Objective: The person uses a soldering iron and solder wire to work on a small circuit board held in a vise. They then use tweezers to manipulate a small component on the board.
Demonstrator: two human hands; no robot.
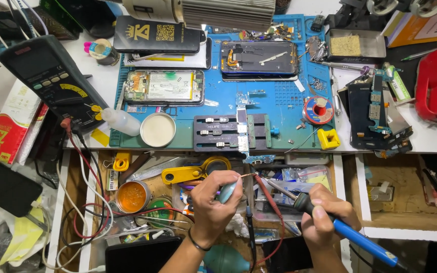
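Observation:
My left hand (213, 202) grips a small teal-handled tool (228, 190) whose thin tip points right. My right hand (324, 215) holds a blue-handled soldering iron (352, 233); its metal tip (274, 185) reaches up-left toward the teal tool's tip. Both hands hover over an open drawer (178, 202) full of tools, below the table's front edge. On the blue work mat (284, 108) above, a narrow circuit board (242, 132) sits clamped in a black holder (231, 132).
Two opened phones (164, 87) (259, 58) lie on the mat, with a solder spool (318, 110), a round white tin (158, 130) and a squeeze bottle (121, 121). A multimeter (51, 78) stands left; its red leads (84, 172) trail into the drawer. Phone parts (378, 116) lie right.

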